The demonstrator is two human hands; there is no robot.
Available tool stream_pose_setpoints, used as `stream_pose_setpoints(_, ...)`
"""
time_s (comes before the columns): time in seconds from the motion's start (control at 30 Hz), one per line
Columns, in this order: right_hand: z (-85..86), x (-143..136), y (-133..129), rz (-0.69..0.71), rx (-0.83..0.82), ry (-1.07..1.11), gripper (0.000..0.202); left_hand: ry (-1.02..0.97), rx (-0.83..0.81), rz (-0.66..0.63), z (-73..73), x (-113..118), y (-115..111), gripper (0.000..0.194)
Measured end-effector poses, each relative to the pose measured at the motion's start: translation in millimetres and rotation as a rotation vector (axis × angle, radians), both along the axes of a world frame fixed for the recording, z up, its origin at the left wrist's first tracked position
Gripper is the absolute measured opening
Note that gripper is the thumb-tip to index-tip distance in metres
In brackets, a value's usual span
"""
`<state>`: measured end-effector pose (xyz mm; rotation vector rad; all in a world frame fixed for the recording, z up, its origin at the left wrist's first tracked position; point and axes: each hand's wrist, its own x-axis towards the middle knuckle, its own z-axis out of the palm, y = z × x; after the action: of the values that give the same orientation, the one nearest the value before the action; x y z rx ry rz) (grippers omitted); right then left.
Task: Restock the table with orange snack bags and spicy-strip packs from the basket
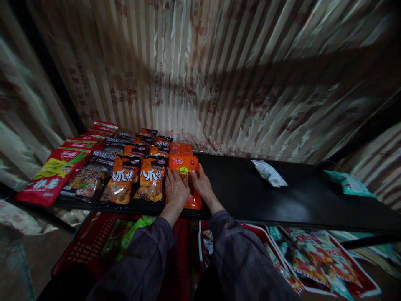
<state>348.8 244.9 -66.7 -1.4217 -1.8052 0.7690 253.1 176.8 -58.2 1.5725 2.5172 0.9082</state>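
Note:
On the black shelf [238, 188], an orange packet [191, 200] lies at the front of a column of like packets. My left hand [177, 187] rests on its left side, palm down with the fingers extended. Along its right edge lies my right hand [202, 182], fingers stretched out towards the back. The packet is between the two hands, partly covered by them. Just left of my left hand is an orange and black snack bag [151, 179], with more such bags beside and behind it.
Further left lie brown bags [86, 177] and red bags [53, 167]. A white packet [269, 173] and a teal packet [352, 184] lie to the right. Below the shelf are a red basket [89, 238] and trays of snack bags [326, 255]. Corrugated sheeting [200, 75] stands behind.

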Motion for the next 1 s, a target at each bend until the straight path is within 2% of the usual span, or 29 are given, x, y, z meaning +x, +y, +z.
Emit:
stream_pose_setpoints(0.2,-7.1,-4,5,-0.019,0.073,-0.09,0.064,0.028,0.016,-0.007,-7.3,2,1,0.059)
stream_pose_setpoints(0.3,-8.8,-9,5,-0.011,0.202,-0.16,0.063,0.029,0.014,-0.008,-7.8,3,0,0.06)
stream_pose_setpoints(0.4,-4.2,-15,4,0.026,0.328,-0.291,0.057,0.052,0.039,-0.016,-9.2,3,0,0.06)
stream_pose_setpoints(0.57,8.2,-23,5,0.03,0.391,-0.497,0.05,0.091,0.04,-0.009,-12.3,4,0,0.06)
stream_pose_setpoints(0.7,8.0,-24,13,0.152,0.369,-0.568,0.048,0.119,0.001,0.004,-14.2,4,1,0.057)
stream_pose_setpoints(0.9,-2.5,-19,29,0.351,0.291,-0.567,0.054,0.134,0.004,0.011,-14.7,6,1,0.056)
stream_pose_setpoints(1.0,-7.2,-17,33,0.385,0.25,-0.544,0.058,0.123,0.0,0.005,-14.5,6,1,0.058)
